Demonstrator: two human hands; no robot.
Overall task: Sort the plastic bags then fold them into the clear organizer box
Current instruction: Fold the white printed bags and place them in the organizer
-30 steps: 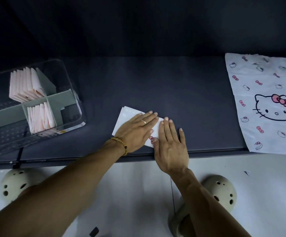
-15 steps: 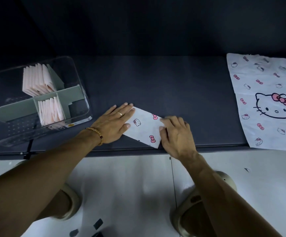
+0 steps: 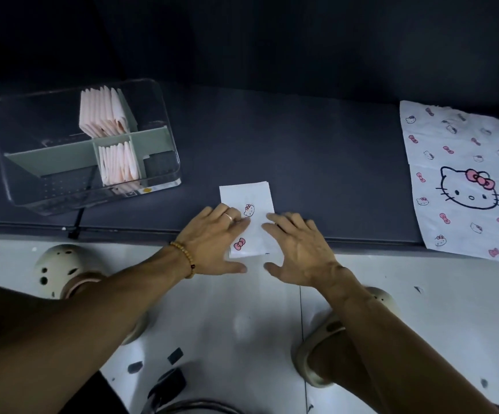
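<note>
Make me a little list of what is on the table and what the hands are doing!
Bag being folded: small white cartoon-cat print folded plastic bag, at the table's front edge
Left hand: fingers flat on the bag's left side
Right hand: fingers spread at the bag's right side
Box: clear plastic organizer box with grey dividers, far left
In box: folded pale pink bags standing in two compartments
Waiting: flat white cartoon-cat print bag, far right
Table: dark grey table
</note>
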